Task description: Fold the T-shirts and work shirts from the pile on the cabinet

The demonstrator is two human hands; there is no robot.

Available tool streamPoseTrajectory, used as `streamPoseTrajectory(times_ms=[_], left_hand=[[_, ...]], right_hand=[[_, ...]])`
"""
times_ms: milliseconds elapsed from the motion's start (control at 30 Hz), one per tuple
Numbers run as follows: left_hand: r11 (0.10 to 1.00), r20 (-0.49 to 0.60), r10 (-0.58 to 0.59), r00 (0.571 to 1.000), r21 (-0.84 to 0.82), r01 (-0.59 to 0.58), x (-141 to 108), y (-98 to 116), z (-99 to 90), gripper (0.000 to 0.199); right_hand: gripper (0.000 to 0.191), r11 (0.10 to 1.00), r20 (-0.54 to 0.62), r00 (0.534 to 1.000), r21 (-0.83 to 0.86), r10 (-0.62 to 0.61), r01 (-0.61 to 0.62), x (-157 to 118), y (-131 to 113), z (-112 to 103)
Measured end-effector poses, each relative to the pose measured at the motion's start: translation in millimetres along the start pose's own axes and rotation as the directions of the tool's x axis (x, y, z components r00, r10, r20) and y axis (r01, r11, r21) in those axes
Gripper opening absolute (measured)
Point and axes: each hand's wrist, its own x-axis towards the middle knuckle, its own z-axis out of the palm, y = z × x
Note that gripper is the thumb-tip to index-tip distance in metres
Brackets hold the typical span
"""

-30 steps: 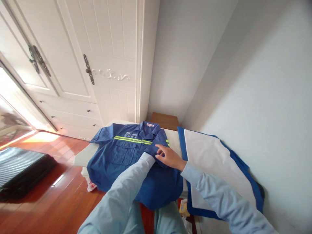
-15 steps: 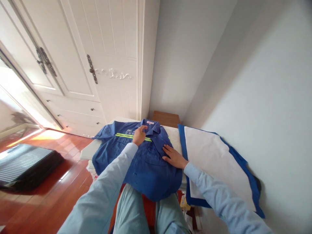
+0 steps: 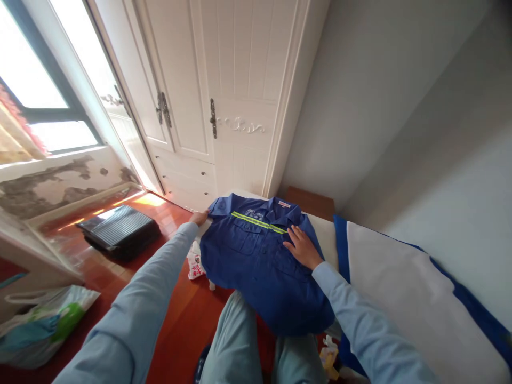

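A blue work shirt (image 3: 256, 266) with a yellow-green reflective stripe lies front side up, collar away from me, its hem hanging toward my knees. At the far left, my left hand (image 3: 199, 217) has its fingers closed on the end of the shirt's sleeve. My right hand (image 3: 303, 246) rests on the chest at the right, palm down with fingers spread, near the end of the stripe. Under the shirt is a pale surface (image 3: 327, 234), mostly covered.
To the right lies a white panel with blue edging (image 3: 392, 282). A white wardrobe (image 3: 244, 80) stands behind, with a small brown wooden piece (image 3: 310, 201) beside it. On the floor at left are a black ribbed case (image 3: 120, 226) and a plastic bag (image 3: 48, 320).
My left hand has gone from the collar to the sleeve end at left and closed on it. My right hand stays on the chest. The view has swung left.
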Motion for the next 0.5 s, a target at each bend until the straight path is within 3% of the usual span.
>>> streamPoseTrajectory(times_ms=[67, 167, 333, 433, 467, 500], left_hand=[[0.996, 0.058, -0.027, 0.998, -0.086, 0.031, 8.7, -8.6, -2.3, 0.04], [0.977, 0.085, -0.017, 0.996, -0.211, 0.035, 20.5, -9.8, -5.9, 0.039], [0.92, -0.036, 0.072, 0.997, -0.383, -0.08, 25.9, 23.4, -3.1, 0.034], [0.855, -0.099, 0.222, 0.97, -0.458, -0.242, 8.0, 47.4, 1.8, 0.039], [0.812, -0.057, 0.339, 0.939, -0.487, -0.322, -1.1, 52.3, 3.2, 0.039], [0.749, 0.003, 0.475, 0.88, -0.526, -0.403, -10.8, 55.2, 4.3, 0.04]], right_hand=[[0.066, 0.997, 0.06, 0.997, -0.066, 0.041, -0.037, 2.4, 2.6, 14.9], [0.065, 0.992, 0.042, 0.998, -0.122, 0.036, -0.03, -0.1, 7.1, 26.8], [0.067, 0.989, 0.022, 1.0, -0.146, 0.012, -0.008, -2.9, 10.5, 26.7], [0.068, 0.989, 0.004, 1.0, -0.148, -0.001, 0.001, -3.0, 13.0, 27.5], [0.068, 0.989, 0.004, 1.0, -0.148, 0.0, 0.001, -3.1, 14.0, 28.3], [0.068, 0.989, 0.004, 1.0, -0.15, 0.002, -0.001, -3.1, 15.1, 29.1]])
